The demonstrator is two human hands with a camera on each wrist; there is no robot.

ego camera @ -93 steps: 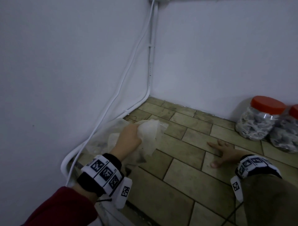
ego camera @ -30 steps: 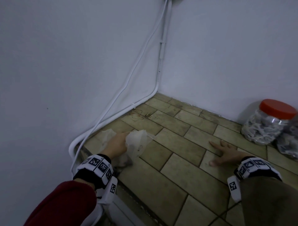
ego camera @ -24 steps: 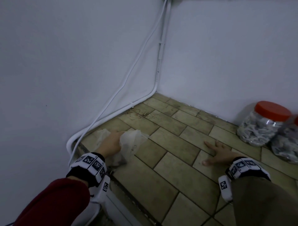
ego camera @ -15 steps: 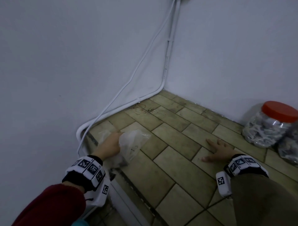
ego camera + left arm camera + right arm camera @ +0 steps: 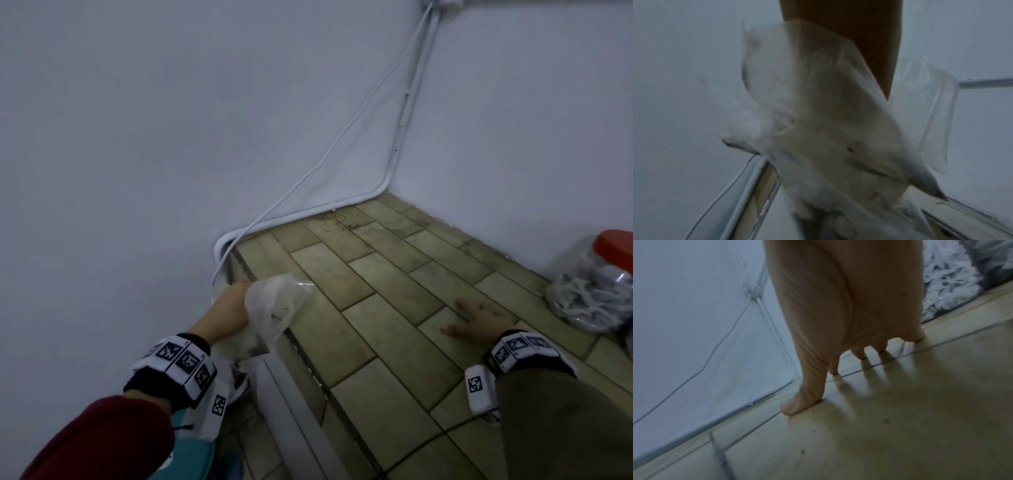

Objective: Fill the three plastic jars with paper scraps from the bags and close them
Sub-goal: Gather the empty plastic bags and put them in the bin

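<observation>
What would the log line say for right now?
left hand: grips plastic bag at floor edge | right hand: flat on tiled floor | jar: filled, red lid on

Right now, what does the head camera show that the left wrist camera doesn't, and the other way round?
Only the head view shows the right hand flat on the tiled floor, the red-lidded jar of scraps by the wall, and both wrist bands. Only the left wrist view shows the bag's thin crumpled film close up, hanging below the left hand. Both show that hand gripping the bag, and the white cables along the wall.
</observation>
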